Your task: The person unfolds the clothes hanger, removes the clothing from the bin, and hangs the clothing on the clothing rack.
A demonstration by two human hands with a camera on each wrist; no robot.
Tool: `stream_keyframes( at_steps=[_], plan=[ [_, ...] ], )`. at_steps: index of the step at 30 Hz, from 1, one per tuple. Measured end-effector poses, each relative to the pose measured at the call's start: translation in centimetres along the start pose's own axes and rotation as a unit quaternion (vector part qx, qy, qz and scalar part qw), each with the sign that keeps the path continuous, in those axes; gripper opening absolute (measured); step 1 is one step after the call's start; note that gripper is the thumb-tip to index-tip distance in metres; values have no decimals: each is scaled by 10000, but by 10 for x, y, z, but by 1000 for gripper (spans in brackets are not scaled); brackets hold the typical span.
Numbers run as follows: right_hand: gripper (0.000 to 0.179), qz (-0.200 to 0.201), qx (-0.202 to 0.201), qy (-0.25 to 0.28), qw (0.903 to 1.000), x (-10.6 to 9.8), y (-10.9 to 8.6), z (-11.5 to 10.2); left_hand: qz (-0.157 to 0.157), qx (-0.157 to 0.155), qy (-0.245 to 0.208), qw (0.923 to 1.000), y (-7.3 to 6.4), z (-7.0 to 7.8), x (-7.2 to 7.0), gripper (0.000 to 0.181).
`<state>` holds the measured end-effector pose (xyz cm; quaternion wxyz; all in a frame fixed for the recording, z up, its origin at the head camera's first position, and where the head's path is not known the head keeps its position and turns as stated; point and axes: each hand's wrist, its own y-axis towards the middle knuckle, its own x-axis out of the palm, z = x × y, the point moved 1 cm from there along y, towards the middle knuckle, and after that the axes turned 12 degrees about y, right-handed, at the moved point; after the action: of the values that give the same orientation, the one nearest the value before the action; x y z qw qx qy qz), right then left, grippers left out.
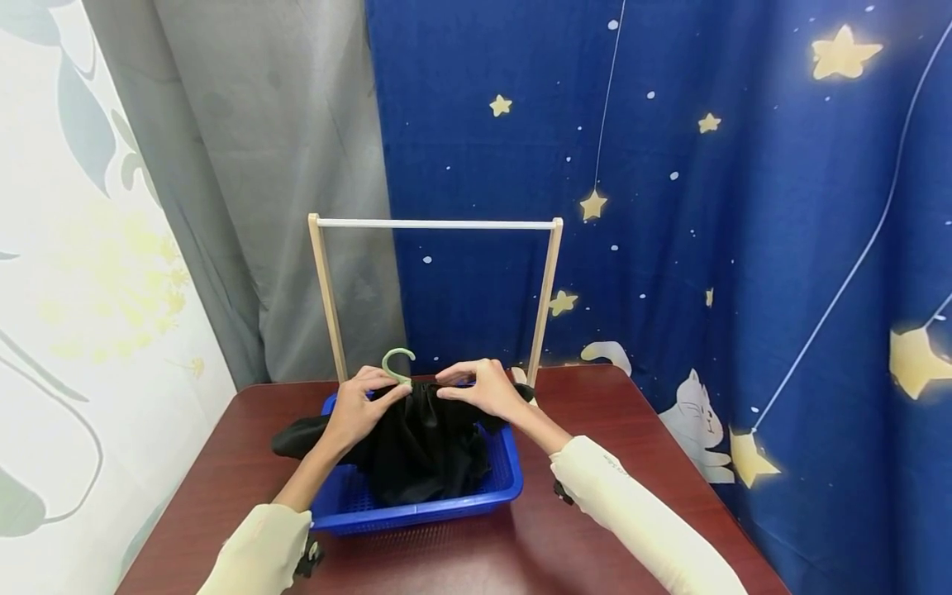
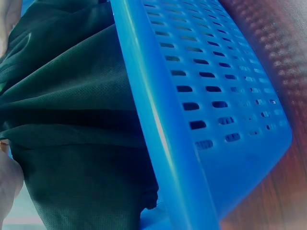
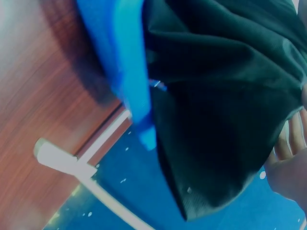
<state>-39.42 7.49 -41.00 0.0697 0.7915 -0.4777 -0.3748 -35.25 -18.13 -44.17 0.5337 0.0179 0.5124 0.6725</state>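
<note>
A black cloth garment (image 1: 427, 454) lies bunched in and over a blue plastic basket (image 1: 416, 514), one part draped past the left rim. The pale green hook of a hanger (image 1: 397, 361) rises out of its gathered top. My left hand (image 1: 364, 405) pinches the garment just at the base of this hook, between thumb and fingers. On the other side, my right hand (image 1: 483, 387) is at the cloth's top edge, its thumb and fingers extended and apart. In the right wrist view, dark fabric (image 3: 216, 120) hides part of that hand.
Behind the basket stands a small rack with wooden posts (image 1: 328, 297) and a white crossbar (image 1: 439, 224). The basket sits on a reddish-brown table (image 1: 587, 463). Blue star-patterned (image 1: 483, 165) and grey curtains (image 1: 290, 207) hang behind.
</note>
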Motion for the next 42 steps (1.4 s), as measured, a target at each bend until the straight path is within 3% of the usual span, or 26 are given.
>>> stream_keyframes(
  at_steps=[6,14,28,37,42],
  plan=[
    [32,-96,192,-492,9986,-17,-12,10,-52,-104,-61,9999,-2,0,-4,10],
    [20,-46,-64,-870,9962,-17,-18,17,23,58,-20,10000,-4,2,-5,9],
    [23,-116,14,-409,9991,16,-2,1,178,470,31,9987,1,5,1,8],
    [21,154,-21,-152,9998,20,-4,1,-23,199,68,9998,4,9,5,13],
    [21,278,-22,-150,9995,19,-6,5,-342,-1,211,9992,5,13,0,26]
  ],
)
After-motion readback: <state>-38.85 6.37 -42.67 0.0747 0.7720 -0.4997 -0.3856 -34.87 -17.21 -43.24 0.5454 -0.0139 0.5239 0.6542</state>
